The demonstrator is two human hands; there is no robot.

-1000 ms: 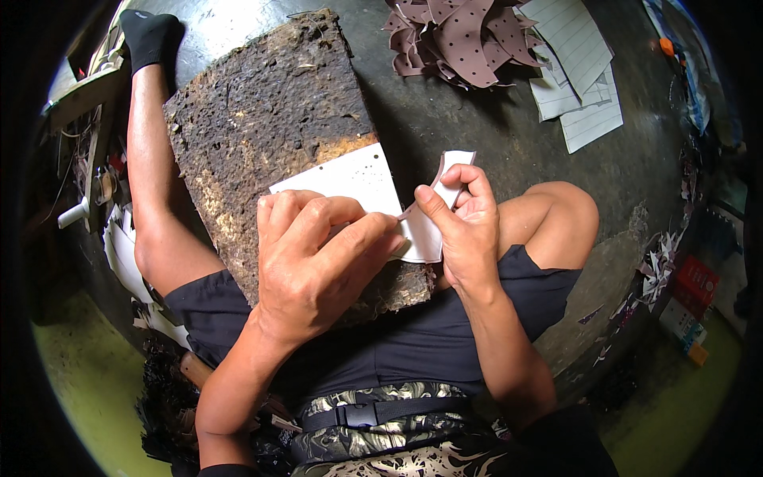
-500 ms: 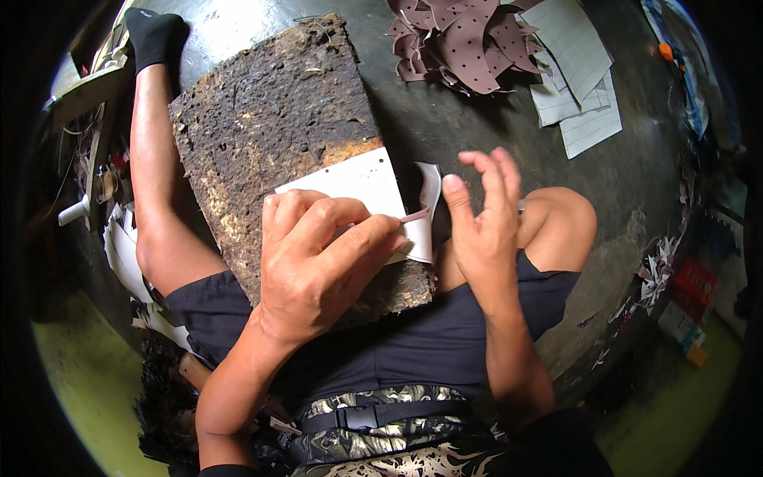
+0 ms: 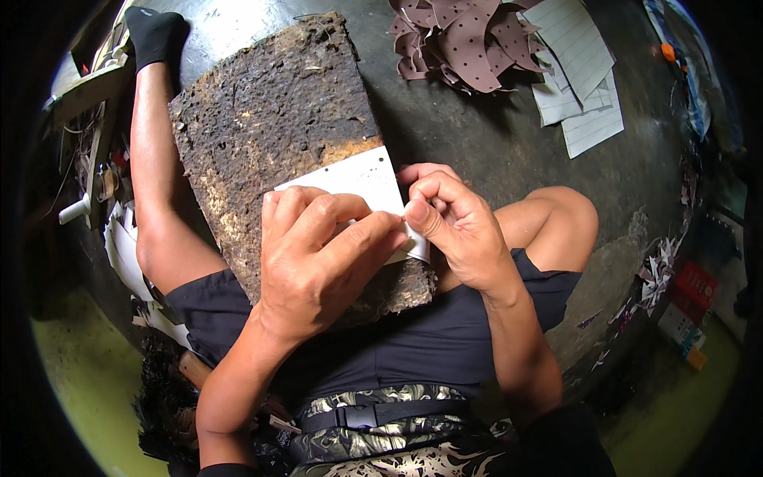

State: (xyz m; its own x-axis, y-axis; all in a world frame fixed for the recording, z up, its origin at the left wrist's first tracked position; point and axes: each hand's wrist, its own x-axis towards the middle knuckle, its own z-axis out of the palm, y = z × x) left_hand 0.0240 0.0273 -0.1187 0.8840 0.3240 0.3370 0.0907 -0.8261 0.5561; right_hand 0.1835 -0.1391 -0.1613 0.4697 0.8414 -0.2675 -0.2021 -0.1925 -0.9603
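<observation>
The left hand [image 3: 306, 254] is clamping the sheet [image 3: 366, 176] at the board's [image 3: 262, 111] right edge; whether the right hand [image 3: 469, 238] is gripping, I can't tell. Uneven pulling could be creasing it.

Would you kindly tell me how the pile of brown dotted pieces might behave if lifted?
The pile seems likely to flop, as its pieces curve and bend. It could shed pieces, since they overlap loosely.

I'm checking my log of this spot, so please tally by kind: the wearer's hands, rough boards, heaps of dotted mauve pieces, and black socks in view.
Hands: 2 (left hand, right hand)
Rough board: 1
Heap of dotted mauve pieces: 1
Black sock: 1
Total: 5
</observation>
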